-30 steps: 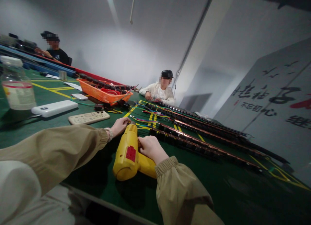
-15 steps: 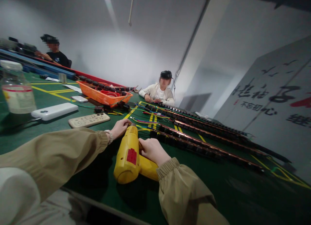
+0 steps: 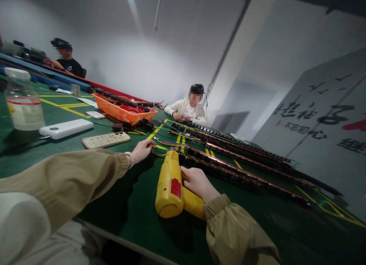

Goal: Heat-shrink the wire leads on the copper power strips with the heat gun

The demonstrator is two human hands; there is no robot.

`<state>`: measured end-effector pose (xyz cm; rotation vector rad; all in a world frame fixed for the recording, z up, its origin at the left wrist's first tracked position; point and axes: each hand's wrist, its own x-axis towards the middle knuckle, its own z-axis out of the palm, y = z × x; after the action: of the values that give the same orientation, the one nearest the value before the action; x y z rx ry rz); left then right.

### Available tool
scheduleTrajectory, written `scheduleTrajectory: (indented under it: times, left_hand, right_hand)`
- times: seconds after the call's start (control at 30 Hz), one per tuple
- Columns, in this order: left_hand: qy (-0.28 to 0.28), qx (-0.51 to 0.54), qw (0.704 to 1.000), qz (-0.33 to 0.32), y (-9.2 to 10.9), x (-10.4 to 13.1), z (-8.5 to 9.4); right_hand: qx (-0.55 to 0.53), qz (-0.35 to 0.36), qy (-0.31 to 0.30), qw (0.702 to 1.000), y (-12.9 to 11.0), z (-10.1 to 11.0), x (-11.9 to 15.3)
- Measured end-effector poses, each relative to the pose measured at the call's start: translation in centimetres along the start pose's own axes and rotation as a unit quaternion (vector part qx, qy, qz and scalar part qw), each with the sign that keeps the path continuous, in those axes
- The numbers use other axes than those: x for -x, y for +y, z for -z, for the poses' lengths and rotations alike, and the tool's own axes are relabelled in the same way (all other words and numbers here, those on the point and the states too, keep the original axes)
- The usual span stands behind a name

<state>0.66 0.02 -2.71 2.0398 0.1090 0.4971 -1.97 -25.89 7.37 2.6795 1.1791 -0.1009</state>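
My right hand (image 3: 197, 181) is wrapped round the handle of a yellow heat gun (image 3: 169, 185) with a red label on its side. Its nozzle points away from me, toward the wire ends. To the left, my left hand (image 3: 142, 150) pinches the ends of thin coloured wires (image 3: 161, 147); the exact hold is small and partly hidden by the fingers. These wires lead right to a long strip of black blocks and copper-coloured bars (image 3: 228, 169), which lies on the green table.
More strips (image 3: 246, 140) lie behind. An orange basket (image 3: 122, 111) holds black parts. Left are a phone case (image 3: 105, 140), a white power bank (image 3: 67, 129) and a bottle (image 3: 25, 105). One person (image 3: 188, 108) sits opposite, another (image 3: 68, 61) far left.
The heat gun in my right hand has moved right, away from my left hand. My left hand stays at almost the same place, its fingers still pinched at the wires.
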Motion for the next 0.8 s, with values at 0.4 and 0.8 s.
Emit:
scheduleTrajectory:
  times: [0.4, 0.8]
  left_hand:
    - [-0.019, 0.075, 0.996, 0.034, 0.2, 0.1, -0.1]
    - [-0.020, 0.055, 0.997, 0.044, 0.1, 0.0, -0.1]
  right_hand:
    - [-0.031, -0.065, 0.019, 0.997, 1.9, -0.4, 1.0]
    - [-0.027, -0.080, 0.012, 0.996, 0.3, 0.2, 0.8]
